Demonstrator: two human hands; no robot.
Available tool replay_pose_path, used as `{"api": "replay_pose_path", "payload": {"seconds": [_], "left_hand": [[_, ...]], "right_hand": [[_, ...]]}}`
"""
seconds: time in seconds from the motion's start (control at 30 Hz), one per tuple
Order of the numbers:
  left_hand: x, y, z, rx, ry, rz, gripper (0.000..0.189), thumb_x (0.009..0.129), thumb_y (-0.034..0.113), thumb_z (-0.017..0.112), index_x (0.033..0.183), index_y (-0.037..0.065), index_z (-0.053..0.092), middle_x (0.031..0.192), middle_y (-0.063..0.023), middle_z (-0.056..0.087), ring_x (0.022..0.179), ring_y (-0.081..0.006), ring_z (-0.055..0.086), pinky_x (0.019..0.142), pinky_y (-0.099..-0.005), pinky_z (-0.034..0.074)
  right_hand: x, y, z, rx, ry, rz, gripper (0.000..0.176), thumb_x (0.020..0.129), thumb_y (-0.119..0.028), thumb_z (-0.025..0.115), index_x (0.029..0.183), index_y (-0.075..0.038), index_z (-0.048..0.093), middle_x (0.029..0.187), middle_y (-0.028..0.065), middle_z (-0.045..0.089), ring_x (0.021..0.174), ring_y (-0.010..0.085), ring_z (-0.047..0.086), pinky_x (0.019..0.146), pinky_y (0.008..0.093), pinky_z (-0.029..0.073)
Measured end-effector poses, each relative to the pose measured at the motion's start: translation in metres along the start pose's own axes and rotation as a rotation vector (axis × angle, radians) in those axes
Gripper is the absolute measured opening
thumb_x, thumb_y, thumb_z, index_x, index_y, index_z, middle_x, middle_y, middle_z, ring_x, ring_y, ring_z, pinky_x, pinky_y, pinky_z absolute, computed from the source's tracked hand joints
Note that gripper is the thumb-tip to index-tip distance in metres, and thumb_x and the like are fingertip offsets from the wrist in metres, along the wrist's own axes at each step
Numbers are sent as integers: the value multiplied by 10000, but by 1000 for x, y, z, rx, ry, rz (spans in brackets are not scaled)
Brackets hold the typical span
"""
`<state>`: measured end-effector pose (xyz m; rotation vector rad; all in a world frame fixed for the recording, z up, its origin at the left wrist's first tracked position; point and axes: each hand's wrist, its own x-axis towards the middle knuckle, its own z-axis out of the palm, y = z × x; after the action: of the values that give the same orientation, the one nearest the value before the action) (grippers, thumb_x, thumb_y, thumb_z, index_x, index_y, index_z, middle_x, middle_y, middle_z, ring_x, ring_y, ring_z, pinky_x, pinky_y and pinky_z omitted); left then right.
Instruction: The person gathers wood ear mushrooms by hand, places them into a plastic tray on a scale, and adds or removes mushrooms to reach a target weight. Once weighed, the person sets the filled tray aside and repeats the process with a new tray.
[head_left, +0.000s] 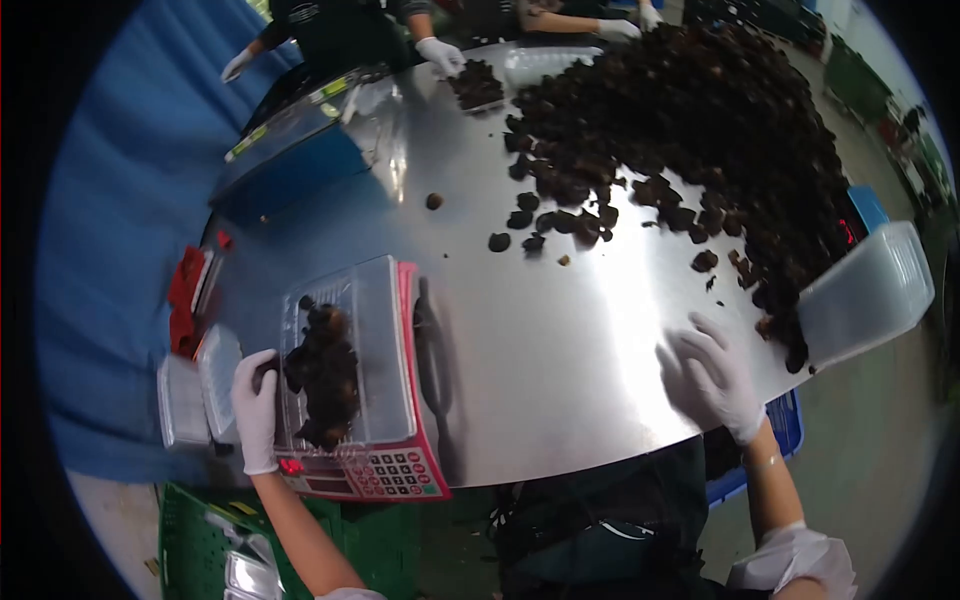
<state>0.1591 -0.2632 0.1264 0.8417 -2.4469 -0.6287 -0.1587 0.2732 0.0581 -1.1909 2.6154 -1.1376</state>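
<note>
A clear plastic tray holding dark, mushroom-like pieces (328, 375) rests on the platform of a red scale (395, 474). My left hand (257, 408), in a white glove, is at the tray's left edge with its fingers bent around a small dark piece. Over the bare metal at the right, my right hand (722, 378), also gloved, has its fingers spread and nothing in it. A large heap of the same dark pieces (690, 110) covers the table's far right, with loose pieces scattered in front.
Stacked clear trays (865, 292) lean at the right edge; more containers (183, 402) stand left of the scale. A co-worker's gloved hand (440, 56) touches a filled tray (477, 88) across the metal table (530, 370). Green crate (200, 550) below left, blue crate (790, 425) below right.
</note>
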Motion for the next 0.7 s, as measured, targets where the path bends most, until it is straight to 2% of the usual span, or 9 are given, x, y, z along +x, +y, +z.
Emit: {"api": "replay_pose_path", "payload": {"seconds": [0.17,0.27,0.3,0.37,0.43,0.47,0.53,0.6,0.7], "left_hand": [[-22,36,-3,-260,420,-107,300,938,-22,594,1235,-30,635,1228,-93,645,1130,-196,605,1026,-317,442],[-51,84,2,4,199,-33,380,902,-48,608,1281,-27,613,1238,-96,644,1130,-194,606,1029,-320,443],[-54,112,5,77,95,-57,444,873,-67,612,1314,-21,596,1260,-114,640,1161,-220,594,1056,-347,423],[-59,128,15,161,142,-20,449,870,-65,603,1316,-17,598,1269,-122,637,1177,-237,584,1069,-363,410],[-62,145,28,297,295,47,443,859,-66,583,1300,-23,606,1290,-142,628,1232,-288,551,1097,-402,373],[-67,154,42,331,440,117,391,857,-28,592,1247,-29,625,1262,-149,636,1162,-329,575,1049,-421,411],[-87,163,79,2,570,164,324,858,19,600,1176,-26,646,1195,-138,658,1069,-343,593,979,-421,454],[-81,199,118,-16,372,592,309,833,76,622,1130,0,666,1119,-117,675,998,-336,596,920,-412,482],[-69,231,168,-134,5,543,384,781,75,656,1161,26,674,1093,-118,677,1065,-350,589,968,-448,466]], "right_hand": [[73,-8,17,47,-137,-162,353,914,-98,585,1260,-51,638,1370,214,561,1230,378,548,1052,455,448],[111,-17,48,163,-269,-285,449,976,-182,543,1384,4,538,1434,251,499,1287,386,519,1116,445,410],[121,-20,68,42,-263,-375,535,994,-228,518,1457,28,442,1487,265,443,1376,403,438,1171,447,351],[135,-30,104,-156,-275,-461,648,1011,-344,509,1504,46,352,1538,262,379,1447,404,344,1212,457,275],[144,-31,127,-289,-226,-389,671,1013,-380,499,1510,41,340,1553,255,360,1462,398,322,1219,468,254],[147,-32,132,-432,-184,-332,694,1015,-416,489,1516,37,329,1569,249,341,1478,391,299,1226,479,234],[144,-25,123,-505,-257,-198,729,1016,-463,460,1531,30,305,1604,235,293,1505,376,253,1234,491,202],[130,-10,107,-542,-199,-24,727,1017,-457,452,1533,32,302,1608,239,289,1509,377,248,1235,490,197],[104,20,51,-662,-136,200,681,964,-358,516,1452,97,382,1488,297,426,1417,431,372,1215,492,229]]}}
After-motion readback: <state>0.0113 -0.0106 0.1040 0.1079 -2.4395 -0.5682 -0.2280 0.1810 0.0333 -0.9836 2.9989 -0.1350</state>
